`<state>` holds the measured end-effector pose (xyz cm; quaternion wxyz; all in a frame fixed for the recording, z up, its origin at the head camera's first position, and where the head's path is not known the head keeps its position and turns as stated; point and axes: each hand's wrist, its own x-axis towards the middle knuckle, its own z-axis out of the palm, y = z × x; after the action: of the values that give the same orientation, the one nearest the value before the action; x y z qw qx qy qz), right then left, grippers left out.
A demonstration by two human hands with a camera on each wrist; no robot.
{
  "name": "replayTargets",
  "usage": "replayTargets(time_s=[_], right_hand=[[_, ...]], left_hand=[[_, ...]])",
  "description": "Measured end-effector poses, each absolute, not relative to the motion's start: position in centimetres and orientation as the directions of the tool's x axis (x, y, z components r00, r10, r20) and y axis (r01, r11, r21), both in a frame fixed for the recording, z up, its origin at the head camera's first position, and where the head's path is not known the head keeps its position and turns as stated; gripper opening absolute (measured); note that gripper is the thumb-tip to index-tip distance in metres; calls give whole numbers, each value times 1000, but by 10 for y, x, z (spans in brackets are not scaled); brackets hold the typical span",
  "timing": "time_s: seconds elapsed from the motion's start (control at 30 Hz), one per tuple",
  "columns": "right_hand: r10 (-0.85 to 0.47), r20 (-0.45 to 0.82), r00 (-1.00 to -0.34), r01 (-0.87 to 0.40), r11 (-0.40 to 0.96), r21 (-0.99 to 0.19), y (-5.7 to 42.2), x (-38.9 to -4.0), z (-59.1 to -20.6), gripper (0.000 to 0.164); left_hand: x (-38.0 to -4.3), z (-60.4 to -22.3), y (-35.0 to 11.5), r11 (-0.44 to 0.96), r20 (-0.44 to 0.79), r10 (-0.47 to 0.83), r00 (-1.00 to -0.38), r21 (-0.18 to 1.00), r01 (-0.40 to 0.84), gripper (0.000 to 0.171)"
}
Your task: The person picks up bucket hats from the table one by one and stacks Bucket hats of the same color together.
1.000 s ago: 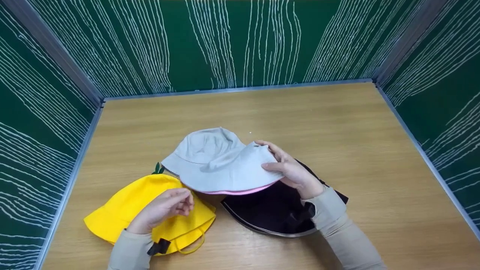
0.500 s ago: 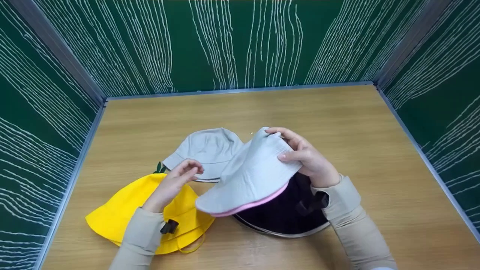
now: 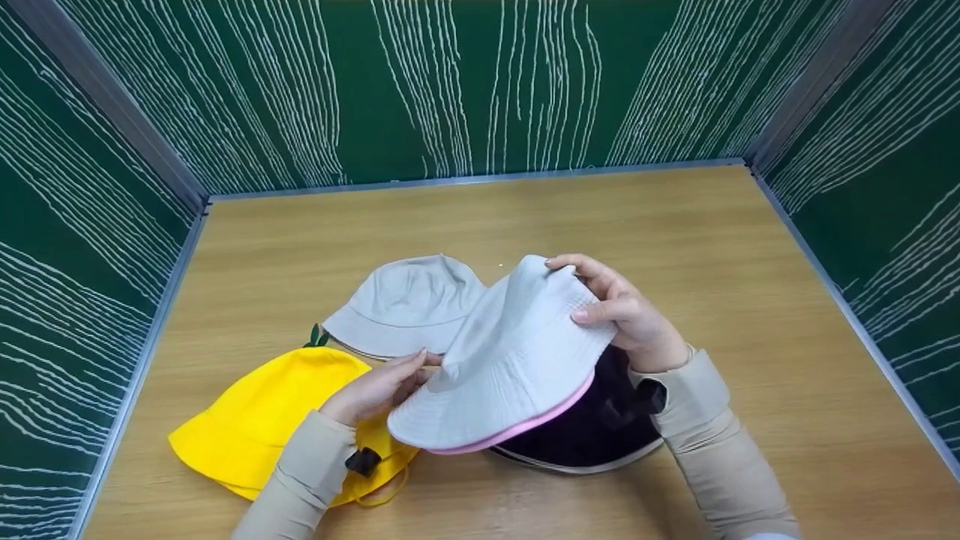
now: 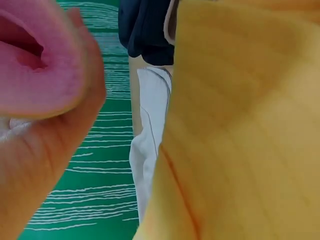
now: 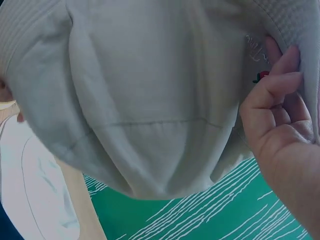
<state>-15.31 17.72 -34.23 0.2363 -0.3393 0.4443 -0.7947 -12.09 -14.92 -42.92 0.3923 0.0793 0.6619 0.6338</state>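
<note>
A light grey bucket hat (image 3: 502,360) with a pink brim edge hangs tilted above the table. My right hand (image 3: 630,315) grips its right side, thumb on the near face. My left hand (image 3: 382,386) is at the brim's left edge, its fingertips hidden behind the cloth, so a pinch cannot be made out. In the right wrist view, curled fingers (image 5: 280,95) lie by a small red embroidered motif. Pink cloth (image 4: 40,65) overlaps the left hand in the left wrist view. Below that hand lies a yellow bucket hat (image 3: 277,412) with a green leaf.
Behind the hands, another pale grey bucket hat (image 3: 405,300) lies on the wooden table (image 3: 600,217). A black hat with a light rim (image 3: 607,442) is partly covered by the raised hat. Green walls with white streaks (image 3: 465,90) enclose the table's back and sides.
My right hand has moved right, lifting the pink-edged hat off the other grey one and tilting it. My left hand has moved right from above the yellow hat to the brim.
</note>
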Motion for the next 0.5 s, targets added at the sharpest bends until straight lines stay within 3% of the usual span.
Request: replayTargets(time_s=[0.1, 0.27, 0.5], right_hand=[[-681, 341, -648, 72, -500, -863, 180, -155, -346, 61], [-698, 333, -634, 65, -478, -876, 187, -158, -354, 66], [-727, 282, -626, 84, -423, -902, 197, -166, -368, 69]], left_hand=[[-121, -429, -156, 148, -411, 590, -695, 901, -408, 60], [-121, -422, -176, 203, -408, 554, -726, 912, -358, 54], [-123, -404, -200, 208, -324, 501, -803, 945, -252, 60]])
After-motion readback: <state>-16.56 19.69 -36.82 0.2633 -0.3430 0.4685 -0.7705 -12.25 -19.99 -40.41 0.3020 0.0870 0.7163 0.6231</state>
